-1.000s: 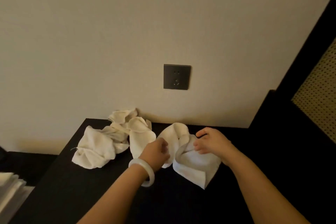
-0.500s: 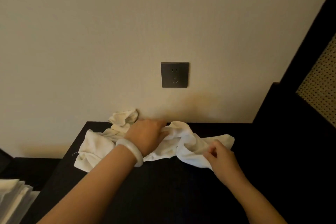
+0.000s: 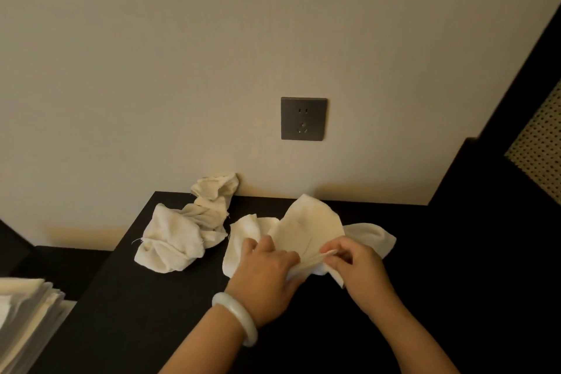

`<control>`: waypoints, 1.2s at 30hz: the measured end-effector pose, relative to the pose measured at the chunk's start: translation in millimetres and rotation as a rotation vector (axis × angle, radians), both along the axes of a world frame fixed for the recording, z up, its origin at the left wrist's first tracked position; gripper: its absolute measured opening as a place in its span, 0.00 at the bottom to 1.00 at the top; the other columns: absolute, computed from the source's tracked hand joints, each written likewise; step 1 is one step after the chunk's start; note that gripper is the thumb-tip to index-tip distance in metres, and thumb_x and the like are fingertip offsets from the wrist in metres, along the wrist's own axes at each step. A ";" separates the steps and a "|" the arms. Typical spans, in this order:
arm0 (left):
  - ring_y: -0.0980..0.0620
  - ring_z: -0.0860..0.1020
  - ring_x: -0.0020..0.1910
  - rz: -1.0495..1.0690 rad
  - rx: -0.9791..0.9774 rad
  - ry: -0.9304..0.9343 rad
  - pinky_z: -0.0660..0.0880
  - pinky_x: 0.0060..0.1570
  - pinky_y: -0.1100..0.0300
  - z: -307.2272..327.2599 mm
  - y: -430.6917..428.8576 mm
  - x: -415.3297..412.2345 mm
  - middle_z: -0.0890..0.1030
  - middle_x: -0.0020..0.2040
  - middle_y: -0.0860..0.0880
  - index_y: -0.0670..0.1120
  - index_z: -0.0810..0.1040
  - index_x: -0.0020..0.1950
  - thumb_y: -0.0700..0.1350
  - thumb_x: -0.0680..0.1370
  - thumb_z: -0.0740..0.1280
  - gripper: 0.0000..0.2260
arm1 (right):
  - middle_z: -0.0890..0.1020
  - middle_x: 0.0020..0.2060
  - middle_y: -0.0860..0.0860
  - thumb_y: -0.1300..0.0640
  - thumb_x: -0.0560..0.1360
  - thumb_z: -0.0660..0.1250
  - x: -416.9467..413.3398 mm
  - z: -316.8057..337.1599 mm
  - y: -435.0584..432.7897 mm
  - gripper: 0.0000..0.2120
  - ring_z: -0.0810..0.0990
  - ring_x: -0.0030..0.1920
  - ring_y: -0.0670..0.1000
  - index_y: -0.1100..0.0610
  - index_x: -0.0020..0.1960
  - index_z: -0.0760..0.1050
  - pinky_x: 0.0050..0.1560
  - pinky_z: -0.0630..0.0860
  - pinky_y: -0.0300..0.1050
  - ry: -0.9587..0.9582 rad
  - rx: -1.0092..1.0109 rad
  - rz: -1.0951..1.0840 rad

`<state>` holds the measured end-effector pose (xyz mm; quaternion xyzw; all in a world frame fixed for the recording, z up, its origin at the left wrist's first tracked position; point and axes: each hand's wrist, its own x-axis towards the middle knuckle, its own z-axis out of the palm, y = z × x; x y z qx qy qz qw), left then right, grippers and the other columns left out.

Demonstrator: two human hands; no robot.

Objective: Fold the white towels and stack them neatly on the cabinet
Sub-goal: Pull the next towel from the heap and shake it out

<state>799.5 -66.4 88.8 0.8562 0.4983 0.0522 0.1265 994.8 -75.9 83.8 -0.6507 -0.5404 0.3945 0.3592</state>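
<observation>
Both hands have drawn together since half a second ago: the left hand (image 3: 267, 270) has pulled back from the far side by the wall, and the right hand (image 3: 361, 264) has moved in to meet it. They now sit side by side at the near edge of a white towel (image 3: 306, 228).

The left hand's fingers are curled over a bunched fold of the cloth, gripping it. The right hand pinches the same thin edge between thumb and fingertips. A smooth, pale, rounded bangle (image 3: 239, 322) circles the left wrist.

The towel lies on the matte black top of the cabinet (image 3: 151, 313), near its middle. It is soft and thin. One broad flap stands up in a rounded peak behind the hands, and looser folds spread to either side.

To the left, just apart from it, a pile (image 3: 179, 234) of crumpled white towels rests on the cabinet. It is lumpy and creased, with frayed threads at one corner, and its far end is bunched up against the wall (image 3: 182, 55).

The wall is plain, pale and slightly grainy. A square dark grey socket (image 3: 303, 118) is set into it above the towel.

At the lower left edge, beside and below the cabinet, a stack (image 3: 21, 307) of flat folded white cloth shows layered edges. At the far right, a pale panel (image 3: 543, 143) dotted with small holes sits in a black frame.
</observation>
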 end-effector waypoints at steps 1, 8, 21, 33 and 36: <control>0.56 0.63 0.49 0.021 0.072 0.058 0.56 0.51 0.53 6.9 2.8 -3.6 0.77 0.47 0.59 0.58 0.74 0.54 0.62 0.80 0.49 0.17 | 0.82 0.44 0.45 0.65 0.78 0.67 -0.4 4.5 2.6 0.08 0.80 0.48 0.44 0.52 0.47 0.80 0.48 0.75 0.35 -0.032 0.062 -0.010; 0.51 0.66 0.53 0.205 0.070 0.053 0.63 0.56 0.53 44.8 17.3 -18.0 0.75 0.48 0.57 0.55 0.76 0.55 0.59 0.83 0.52 0.16 | 0.78 0.50 0.51 0.67 0.78 0.65 13.6 49.6 28.1 0.07 0.77 0.52 0.51 0.55 0.48 0.77 0.49 0.69 0.36 -0.152 0.513 -0.179; 0.54 0.79 0.27 0.580 -0.796 -0.788 0.76 0.31 0.62 9.2 2.5 -11.7 0.82 0.36 0.47 0.42 0.79 0.52 0.49 0.80 0.68 0.10 | 0.79 0.58 0.54 0.66 0.73 0.72 13.6 13.0 30.4 0.27 0.79 0.53 0.49 0.52 0.68 0.69 0.47 0.76 0.39 -0.116 -0.232 0.118; 0.48 0.84 0.48 0.483 -0.928 -1.322 0.79 0.45 0.60 25.3 -8.6 22.3 0.85 0.51 0.42 0.42 0.85 0.50 0.33 0.78 0.66 0.09 | 0.82 0.44 0.46 0.66 0.76 0.68 -22.5 46.5 0.1 0.14 0.81 0.45 0.42 0.46 0.48 0.81 0.43 0.77 0.32 -0.094 -0.009 0.301; 0.48 0.84 0.46 0.499 -0.874 -1.348 0.79 0.44 0.61 29.7 -11.3 24.8 0.85 0.50 0.41 0.42 0.86 0.48 0.31 0.78 0.65 0.11 | 0.83 0.44 0.46 0.66 0.75 0.70 -21.5 41.0 -0.1 0.14 0.81 0.47 0.44 0.47 0.50 0.80 0.48 0.79 0.36 0.012 0.024 0.245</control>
